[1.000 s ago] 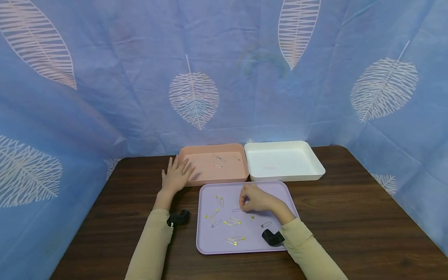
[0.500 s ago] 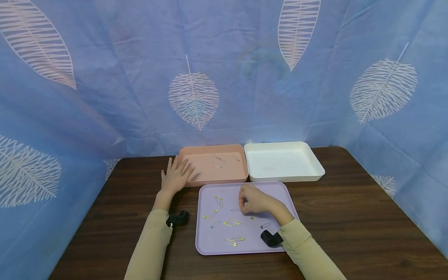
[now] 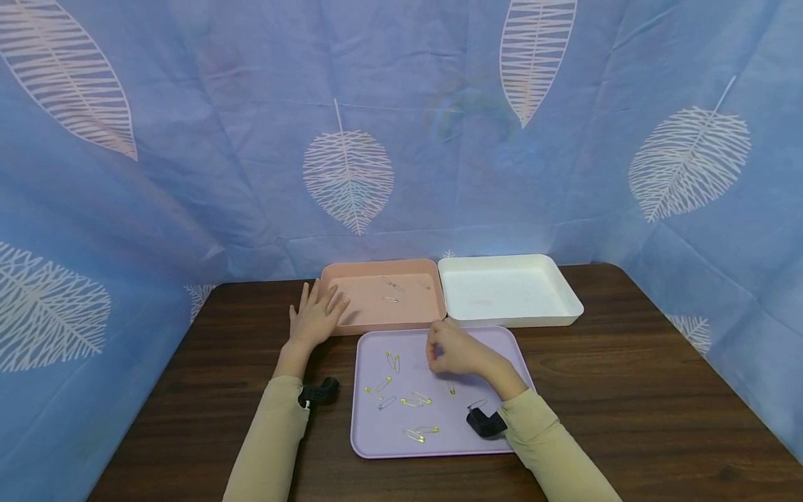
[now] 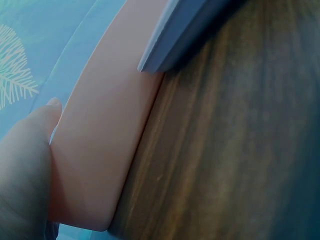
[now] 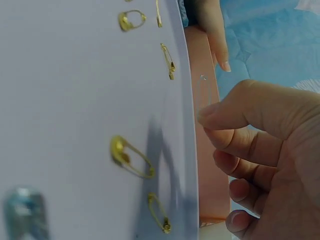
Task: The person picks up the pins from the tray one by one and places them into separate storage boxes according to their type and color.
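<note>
Both hands are bare: the right hand pinches a silver safety pin between thumb and forefinger above the lilac tray, while the left hand rests with fingers spread on the pink tray's near-left corner. From the right wrist, the pinched pin shows clearly; from the head it is barely visible. Only the left wrist view shows the thumb against the pink tray's outer wall.

Just below the right hand, a black device on its wrist partly covers another silver pin. The dark wooden counter spreads out on either side of the hands.

Between and below the hands, the lilac tray holds scattered gold pins and a few silver ones. Beyond them, the pink tray holds several silver pins; beyond the right hand stands a white tray, and behind everything hangs blue leaf-print cloth.
</note>
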`<action>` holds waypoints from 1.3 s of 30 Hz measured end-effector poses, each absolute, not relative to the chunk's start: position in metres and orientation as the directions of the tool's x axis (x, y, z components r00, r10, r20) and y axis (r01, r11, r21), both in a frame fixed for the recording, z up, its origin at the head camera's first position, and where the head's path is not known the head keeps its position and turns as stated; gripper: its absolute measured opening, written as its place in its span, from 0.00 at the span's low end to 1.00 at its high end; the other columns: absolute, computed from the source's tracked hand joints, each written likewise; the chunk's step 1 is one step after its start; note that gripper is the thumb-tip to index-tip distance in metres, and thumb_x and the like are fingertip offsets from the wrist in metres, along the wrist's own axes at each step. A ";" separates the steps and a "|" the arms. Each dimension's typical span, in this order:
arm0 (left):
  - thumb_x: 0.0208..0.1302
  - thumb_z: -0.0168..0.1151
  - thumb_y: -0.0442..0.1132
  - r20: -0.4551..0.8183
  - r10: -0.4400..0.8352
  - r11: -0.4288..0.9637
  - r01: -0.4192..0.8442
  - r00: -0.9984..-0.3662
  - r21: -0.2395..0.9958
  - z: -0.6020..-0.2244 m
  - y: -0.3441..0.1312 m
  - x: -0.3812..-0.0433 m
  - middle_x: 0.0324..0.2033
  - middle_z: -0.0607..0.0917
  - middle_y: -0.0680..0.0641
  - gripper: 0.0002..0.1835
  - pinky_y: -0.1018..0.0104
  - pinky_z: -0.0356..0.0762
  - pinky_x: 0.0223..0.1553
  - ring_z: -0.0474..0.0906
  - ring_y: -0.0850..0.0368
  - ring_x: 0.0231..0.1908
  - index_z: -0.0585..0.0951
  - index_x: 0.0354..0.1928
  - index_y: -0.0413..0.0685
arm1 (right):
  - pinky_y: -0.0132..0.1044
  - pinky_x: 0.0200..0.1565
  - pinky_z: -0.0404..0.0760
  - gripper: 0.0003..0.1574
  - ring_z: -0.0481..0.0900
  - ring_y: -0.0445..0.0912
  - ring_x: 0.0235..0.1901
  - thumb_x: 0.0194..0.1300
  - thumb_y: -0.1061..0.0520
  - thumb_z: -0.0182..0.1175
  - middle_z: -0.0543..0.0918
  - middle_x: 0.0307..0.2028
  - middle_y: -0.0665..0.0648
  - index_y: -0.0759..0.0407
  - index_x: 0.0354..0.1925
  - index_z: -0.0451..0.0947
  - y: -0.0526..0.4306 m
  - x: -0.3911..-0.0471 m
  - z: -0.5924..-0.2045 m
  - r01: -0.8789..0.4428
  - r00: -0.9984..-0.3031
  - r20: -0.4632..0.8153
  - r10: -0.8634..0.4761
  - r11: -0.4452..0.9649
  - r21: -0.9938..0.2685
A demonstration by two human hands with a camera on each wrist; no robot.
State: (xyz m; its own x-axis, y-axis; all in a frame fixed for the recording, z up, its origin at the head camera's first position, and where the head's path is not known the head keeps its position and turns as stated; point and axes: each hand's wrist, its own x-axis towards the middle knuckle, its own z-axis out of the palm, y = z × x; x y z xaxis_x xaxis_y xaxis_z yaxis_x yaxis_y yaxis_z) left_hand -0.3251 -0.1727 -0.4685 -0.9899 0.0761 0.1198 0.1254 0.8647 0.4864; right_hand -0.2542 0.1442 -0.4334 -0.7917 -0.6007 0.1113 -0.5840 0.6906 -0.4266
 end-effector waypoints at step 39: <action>0.66 0.34 0.74 0.123 0.064 0.869 0.115 -0.990 0.481 -0.470 -0.172 -0.326 0.78 0.44 0.44 0.41 0.24 0.37 0.66 0.32 0.41 0.77 0.58 0.75 0.63 | 0.40 0.39 0.68 0.10 0.68 0.48 0.37 0.53 0.60 0.66 0.75 0.34 0.52 0.50 0.19 0.77 0.136 -0.316 -0.411 -0.582 -0.811 0.269 -0.520 0.764 -0.278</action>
State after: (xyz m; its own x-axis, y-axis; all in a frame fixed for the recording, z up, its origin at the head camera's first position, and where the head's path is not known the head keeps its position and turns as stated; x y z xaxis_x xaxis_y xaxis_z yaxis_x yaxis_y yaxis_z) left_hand -0.3262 -0.1719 -0.4703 -0.9904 0.0636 0.1226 0.1154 0.8690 0.4813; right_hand -0.3162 0.1364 -0.4106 -0.8108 -0.5196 0.2694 -0.5821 0.7642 -0.2780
